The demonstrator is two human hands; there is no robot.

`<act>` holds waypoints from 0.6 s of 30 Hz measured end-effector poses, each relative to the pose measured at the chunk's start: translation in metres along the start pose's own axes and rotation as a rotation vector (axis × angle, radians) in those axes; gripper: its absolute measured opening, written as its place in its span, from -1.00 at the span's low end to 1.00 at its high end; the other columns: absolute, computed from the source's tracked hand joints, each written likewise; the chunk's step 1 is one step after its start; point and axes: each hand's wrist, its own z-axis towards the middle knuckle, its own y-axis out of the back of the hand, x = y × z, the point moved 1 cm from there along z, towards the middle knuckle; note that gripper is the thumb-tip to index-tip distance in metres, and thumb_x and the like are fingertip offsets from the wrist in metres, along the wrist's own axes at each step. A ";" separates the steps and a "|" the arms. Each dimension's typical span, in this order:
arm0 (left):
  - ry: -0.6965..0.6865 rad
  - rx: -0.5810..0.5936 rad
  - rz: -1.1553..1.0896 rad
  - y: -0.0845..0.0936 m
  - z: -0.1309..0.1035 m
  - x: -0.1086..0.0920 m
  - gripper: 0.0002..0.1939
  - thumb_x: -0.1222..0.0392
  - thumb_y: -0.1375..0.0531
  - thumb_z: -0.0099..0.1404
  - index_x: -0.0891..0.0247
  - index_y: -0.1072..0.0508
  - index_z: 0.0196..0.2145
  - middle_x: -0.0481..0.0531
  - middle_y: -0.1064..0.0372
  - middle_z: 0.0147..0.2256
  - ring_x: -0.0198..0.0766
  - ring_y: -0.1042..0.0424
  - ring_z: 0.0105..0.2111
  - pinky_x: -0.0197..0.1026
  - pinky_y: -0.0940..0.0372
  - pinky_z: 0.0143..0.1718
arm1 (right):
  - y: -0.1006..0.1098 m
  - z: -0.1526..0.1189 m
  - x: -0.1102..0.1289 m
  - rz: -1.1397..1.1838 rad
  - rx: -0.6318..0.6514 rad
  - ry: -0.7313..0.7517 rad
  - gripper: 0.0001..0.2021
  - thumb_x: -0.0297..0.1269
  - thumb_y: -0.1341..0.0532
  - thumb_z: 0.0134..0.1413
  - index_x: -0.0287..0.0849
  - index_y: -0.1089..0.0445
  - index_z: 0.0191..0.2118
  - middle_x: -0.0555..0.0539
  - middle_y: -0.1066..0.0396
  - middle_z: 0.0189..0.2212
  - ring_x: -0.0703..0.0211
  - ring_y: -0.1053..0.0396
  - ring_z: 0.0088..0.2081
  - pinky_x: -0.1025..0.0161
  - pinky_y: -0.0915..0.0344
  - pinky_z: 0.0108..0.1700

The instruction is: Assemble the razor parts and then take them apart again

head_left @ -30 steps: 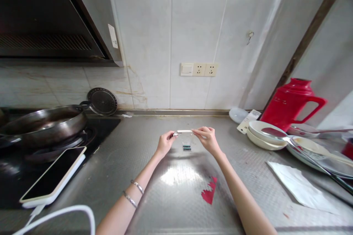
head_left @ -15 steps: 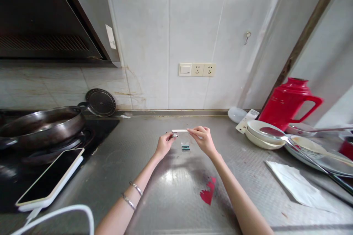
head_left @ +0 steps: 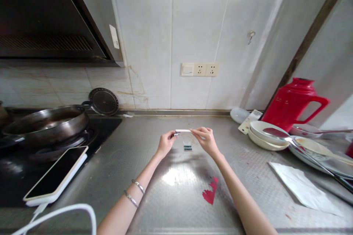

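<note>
A thin white bar-shaped thing (head_left: 183, 130) is held level above the steel counter. My right hand (head_left: 205, 139) pinches its right end between thumb and fingers. My left hand (head_left: 166, 143) is closed on a small dark and silvery piece (head_left: 175, 134) at the bar's left end; whether the two touch, I cannot tell. Below the bar, two small dark green cylinders that look like batteries (head_left: 188, 147) lie side by side on the counter. Nearer to me, a torn red scrap (head_left: 210, 191) lies by my right forearm.
At left, a phone (head_left: 56, 176) with a white cable lies by the stove, where a metal pan (head_left: 46, 123) stands. On the right are a red thermos (head_left: 292, 104), stacked bowls (head_left: 266, 143), a ladle (head_left: 292, 140) and a white tissue (head_left: 303, 187). Wall sockets (head_left: 205, 69) are ahead.
The whole view has shifted slightly, so things appear a little further right. My left fingers and the small piece have come slightly closer to the white bar's left end. My right hand keeps its pinch.
</note>
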 end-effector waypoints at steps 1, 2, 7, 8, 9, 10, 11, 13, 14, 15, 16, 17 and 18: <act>-0.002 -0.005 0.005 0.000 0.000 0.000 -0.80 0.15 -0.18 0.14 0.30 -0.49 -0.31 0.06 -0.47 -0.33 -0.24 -0.40 -0.31 -0.27 -0.24 -0.23 | 0.001 0.000 -0.001 -0.005 -0.015 -0.010 -0.77 -0.17 -0.09 0.15 0.03 -0.47 -0.18 -0.03 -0.42 -0.39 0.24 -0.33 -0.33 0.17 -0.02 -0.13; -0.003 -0.008 0.011 0.001 0.000 0.001 -0.80 0.15 -0.18 0.14 0.30 -0.49 -0.32 0.06 -0.47 -0.34 -0.24 -0.39 -0.31 -0.28 -0.24 -0.24 | 0.002 0.000 -0.002 -0.012 -0.028 -0.017 -0.77 -0.17 -0.09 0.15 0.04 -0.47 -0.18 -0.02 -0.42 -0.39 0.24 -0.33 -0.33 0.17 -0.02 -0.13; -0.008 -0.038 0.021 0.002 0.001 -0.001 -0.82 0.15 -0.19 0.12 0.30 -0.48 -0.36 0.00 -0.43 -0.43 -0.28 -0.36 -0.38 -0.31 -0.23 -0.32 | 0.001 0.001 0.004 0.002 0.002 0.023 -0.77 -0.17 -0.09 0.14 0.06 -0.46 -0.16 -0.01 -0.42 -0.38 0.25 -0.33 -0.33 0.18 -0.03 -0.14; -0.011 -0.041 0.026 0.002 0.002 -0.002 -0.83 0.15 -0.18 0.12 0.30 -0.47 -0.37 -0.01 -0.42 -0.44 -0.29 -0.36 -0.39 -0.32 -0.23 -0.34 | 0.001 0.000 0.004 0.010 0.012 0.028 -0.77 -0.17 -0.09 0.14 0.06 -0.46 -0.16 -0.01 -0.42 -0.38 0.25 -0.33 -0.33 0.18 -0.03 -0.14; -0.015 -0.042 0.032 0.003 0.002 -0.003 -0.83 0.15 -0.18 0.12 0.30 -0.47 -0.37 -0.02 -0.42 -0.44 -0.30 -0.36 -0.40 -0.33 -0.22 -0.34 | 0.001 0.000 0.003 0.015 0.015 0.023 -0.77 -0.17 -0.09 0.14 0.05 -0.46 -0.16 -0.02 -0.42 -0.38 0.25 -0.33 -0.33 0.18 -0.03 -0.14; -0.017 -0.042 0.036 0.003 0.002 -0.003 -0.83 0.15 -0.18 0.13 0.30 -0.47 -0.37 -0.01 -0.42 -0.43 -0.30 -0.36 -0.39 -0.33 -0.22 -0.34 | 0.002 0.000 0.002 0.017 0.007 0.010 -0.77 -0.17 -0.09 0.14 0.05 -0.47 -0.17 -0.02 -0.42 -0.38 0.24 -0.33 -0.33 0.18 -0.02 -0.14; -0.018 -0.044 0.038 0.004 0.002 -0.004 -0.83 0.15 -0.18 0.13 0.30 -0.47 -0.37 -0.01 -0.42 -0.43 -0.30 -0.36 -0.39 -0.33 -0.21 -0.34 | 0.003 -0.001 0.000 0.017 -0.005 -0.006 -0.77 -0.16 -0.09 0.14 0.04 -0.47 -0.18 -0.02 -0.42 -0.39 0.23 -0.33 -0.33 0.17 -0.02 -0.13; -0.015 -0.040 0.036 0.005 0.002 -0.004 -0.83 0.16 -0.17 0.14 0.30 -0.47 -0.36 0.01 -0.43 -0.40 -0.29 -0.36 -0.37 -0.33 -0.21 -0.32 | 0.004 -0.001 -0.002 0.016 -0.034 -0.029 -0.77 -0.16 -0.10 0.14 0.03 -0.48 -0.19 -0.02 -0.42 -0.39 0.23 -0.33 -0.33 0.16 0.00 -0.12; -0.011 -0.036 0.034 0.005 0.002 -0.003 -0.83 0.16 -0.17 0.14 0.31 -0.47 -0.36 0.01 -0.43 -0.39 -0.29 -0.36 -0.36 -0.33 -0.20 -0.31 | 0.004 -0.001 -0.001 0.017 -0.038 -0.029 -0.78 -0.16 -0.10 0.13 0.03 -0.48 -0.19 -0.02 -0.42 -0.39 0.23 -0.33 -0.33 0.15 0.00 -0.12; -0.009 -0.030 0.034 0.005 0.001 -0.002 -0.83 0.17 -0.17 0.14 0.31 -0.46 -0.36 0.01 -0.43 -0.40 -0.29 -0.36 -0.37 -0.33 -0.20 -0.32 | 0.002 -0.001 0.000 0.020 -0.034 -0.021 -0.78 -0.16 -0.10 0.13 0.04 -0.47 -0.19 -0.02 -0.42 -0.39 0.23 -0.33 -0.32 0.15 0.00 -0.11; -0.009 -0.025 0.036 0.004 0.001 -0.002 -0.84 0.17 -0.17 0.13 0.30 -0.46 -0.36 0.00 -0.42 -0.41 -0.30 -0.36 -0.38 -0.33 -0.20 -0.33 | 0.001 -0.001 0.003 0.024 -0.021 -0.007 -0.78 -0.16 -0.10 0.13 0.04 -0.47 -0.18 -0.02 -0.42 -0.38 0.23 -0.32 -0.32 0.15 0.00 -0.11; -0.011 -0.024 0.041 0.004 0.001 -0.001 -0.85 0.17 -0.17 0.13 0.30 -0.46 -0.37 -0.02 -0.41 -0.43 -0.31 -0.35 -0.39 -0.34 -0.19 -0.34 | -0.001 0.000 0.005 0.027 -0.005 0.007 -0.78 -0.17 -0.10 0.14 0.05 -0.46 -0.17 -0.02 -0.41 -0.38 0.23 -0.32 -0.32 0.16 0.00 -0.11; -0.015 -0.025 0.050 0.004 0.001 -0.001 -0.85 0.17 -0.17 0.13 0.30 -0.46 -0.38 -0.03 -0.40 -0.45 -0.31 -0.34 -0.41 -0.34 -0.19 -0.36 | -0.002 0.000 0.007 0.029 0.008 0.020 -0.78 -0.17 -0.10 0.14 0.06 -0.46 -0.16 -0.02 -0.41 -0.37 0.23 -0.32 -0.32 0.16 0.00 -0.11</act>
